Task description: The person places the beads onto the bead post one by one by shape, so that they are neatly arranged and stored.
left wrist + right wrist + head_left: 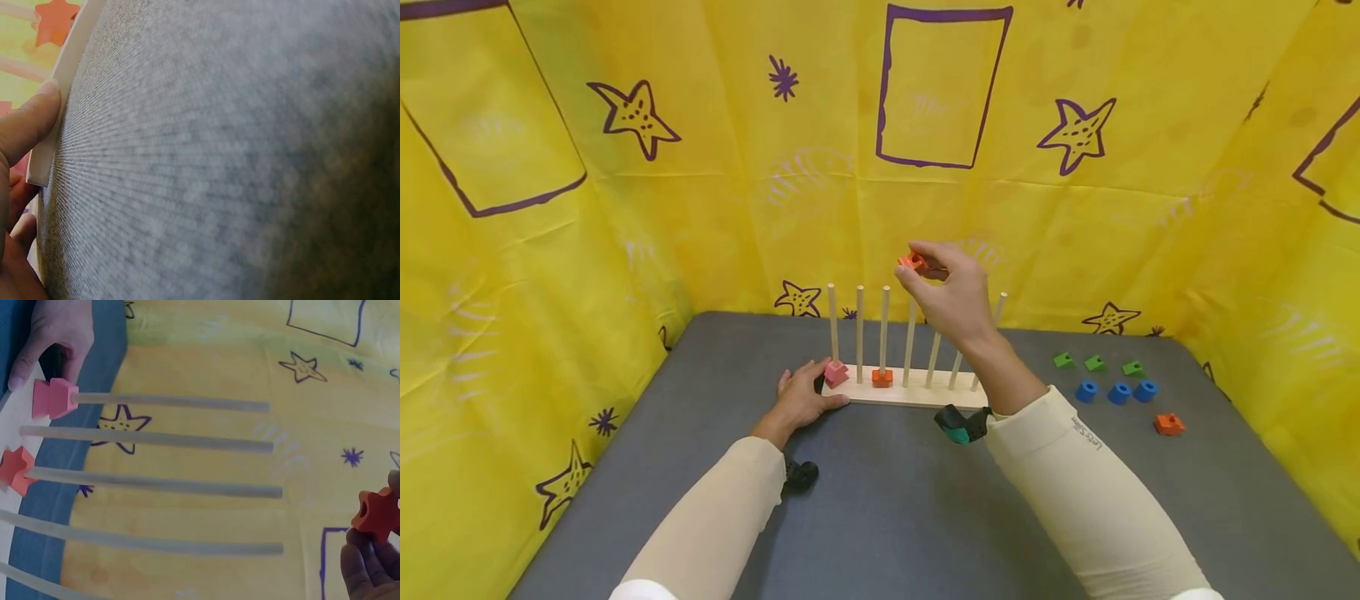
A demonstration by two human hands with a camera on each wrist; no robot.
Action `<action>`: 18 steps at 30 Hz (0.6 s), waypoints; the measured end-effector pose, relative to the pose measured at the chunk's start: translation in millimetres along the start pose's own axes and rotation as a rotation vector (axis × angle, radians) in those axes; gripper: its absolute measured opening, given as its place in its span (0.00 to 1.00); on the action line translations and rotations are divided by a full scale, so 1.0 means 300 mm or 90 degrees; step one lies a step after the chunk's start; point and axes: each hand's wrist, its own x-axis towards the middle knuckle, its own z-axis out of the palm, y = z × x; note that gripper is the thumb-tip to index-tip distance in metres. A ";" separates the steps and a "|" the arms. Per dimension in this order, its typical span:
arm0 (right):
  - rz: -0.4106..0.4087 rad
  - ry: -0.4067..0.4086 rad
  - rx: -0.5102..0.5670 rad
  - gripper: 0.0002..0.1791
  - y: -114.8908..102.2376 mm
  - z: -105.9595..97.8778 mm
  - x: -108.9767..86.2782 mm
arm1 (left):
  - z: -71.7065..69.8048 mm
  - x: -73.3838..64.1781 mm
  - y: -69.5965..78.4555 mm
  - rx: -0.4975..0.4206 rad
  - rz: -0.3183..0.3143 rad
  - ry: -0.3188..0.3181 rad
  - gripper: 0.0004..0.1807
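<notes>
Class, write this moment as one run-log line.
left hand: grips wooden peg board end | right hand: pinches orange star, off the pegs | on pegs: pink block, second orange star

The raised right hand (953, 292) pinches while the left hand (800, 400) grips lower.

Pegboard (917, 398), coloured blocks (1119, 393) on grey table (880, 508)

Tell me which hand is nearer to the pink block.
Left. The left hand grips the end of the board, close beside the pink block; the right hand is higher up and farther right, pinching an orange star.
</notes>
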 end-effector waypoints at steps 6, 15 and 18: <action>0.005 0.005 -0.012 0.19 0.020 0.044 0.014 | 0.001 0.001 -0.007 -0.003 0.005 0.000 0.46; 0.053 -0.028 -0.063 0.19 0.061 0.100 0.019 | 0.004 0.004 -0.008 -0.002 0.005 0.001 0.46; 0.078 -0.036 -0.061 0.19 0.072 0.106 0.014 | 0.005 0.007 -0.006 -0.002 0.004 0.000 0.46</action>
